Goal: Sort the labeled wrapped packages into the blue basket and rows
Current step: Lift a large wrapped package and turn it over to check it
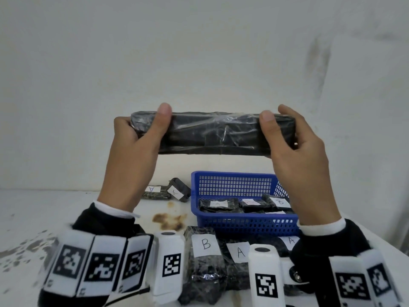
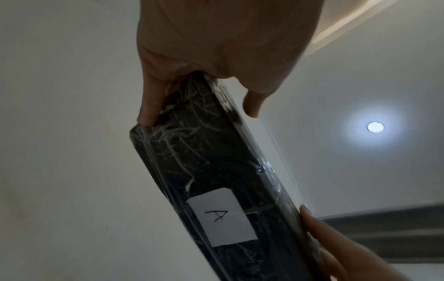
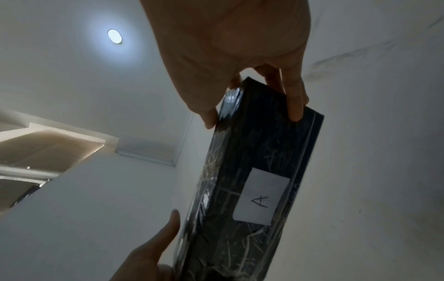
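I hold a long black package wrapped in clear film up in front of the wall, level, well above the table. My left hand grips its left end and my right hand grips its right end, thumbs on the near face. Its white label reading A sits on the far face, as the right wrist view also shows on the label. Below, the blue basket holds several small black packages, one labeled A and one labeled B.
Two small packages labeled A lie left of the basket by the wall. In front of the basket lie a package labeled B and packages labeled A. A brown stain marks the white table.
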The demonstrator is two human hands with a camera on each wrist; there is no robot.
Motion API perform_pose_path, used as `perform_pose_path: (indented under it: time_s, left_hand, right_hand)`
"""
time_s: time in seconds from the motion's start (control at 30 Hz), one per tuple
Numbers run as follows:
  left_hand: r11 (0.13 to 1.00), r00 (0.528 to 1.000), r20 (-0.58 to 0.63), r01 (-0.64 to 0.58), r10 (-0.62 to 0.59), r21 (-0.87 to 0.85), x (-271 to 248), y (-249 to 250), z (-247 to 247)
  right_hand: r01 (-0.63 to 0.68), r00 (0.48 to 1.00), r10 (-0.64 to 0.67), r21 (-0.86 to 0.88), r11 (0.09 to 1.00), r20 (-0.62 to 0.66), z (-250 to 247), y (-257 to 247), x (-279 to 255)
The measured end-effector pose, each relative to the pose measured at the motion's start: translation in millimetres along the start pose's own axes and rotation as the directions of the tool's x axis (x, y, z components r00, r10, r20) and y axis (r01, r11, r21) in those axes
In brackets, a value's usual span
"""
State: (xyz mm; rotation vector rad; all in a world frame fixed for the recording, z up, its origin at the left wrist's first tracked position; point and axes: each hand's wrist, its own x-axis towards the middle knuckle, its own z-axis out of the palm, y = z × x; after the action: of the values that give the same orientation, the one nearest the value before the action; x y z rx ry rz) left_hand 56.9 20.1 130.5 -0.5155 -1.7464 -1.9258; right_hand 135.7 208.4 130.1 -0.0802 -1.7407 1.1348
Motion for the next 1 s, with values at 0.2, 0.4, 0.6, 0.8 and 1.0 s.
perform_pose_path:
  time_s: [0.2, 0.4, 0.6, 0.8, 1.0]
  left_hand:
    - [0.979, 1.0, 0.005, -0.029, 0.028, 0.203, -6.6, 2.1, -0.4]
    - [0.96, 1.0, 0.004, 0.014, -0.016, 0.279, -10.2, 1.9, 7.3]
    - [0.966, 1.0, -0.004, 0.009, -0.008, 0.259, -19.4, 2.9, 20.1]
    - [0.978, 1.0, -0.01, -0.019, 0.021, 0.207, -19.5, 4.7, 20.4]
    - [0.995, 0.996, -0.053, 0.063, -0.068, -0.075, -7.8, 1.4, 14.1]
  right_hand:
    - [0.013, 1.0, -0.012, -0.069, 0.998, 0.015, 5.5, -2.4, -6.1]
    - [0.044, 0.999, -0.04, -0.141, 0.989, 0.032, 10.6, -1.9, -10.1]
    - [0.077, 0.997, -0.076, -0.166, 0.983, 0.014, 9.7, 0.1, -10.3]
    - [0.069, 0.998, -0.069, -0.132, 0.989, 0.002, 9.1, 0.5, -10.0]
    - [0.074, 0.994, -0.071, 0.035, 0.997, -0.08, 1.4, 0.0, -5.6]
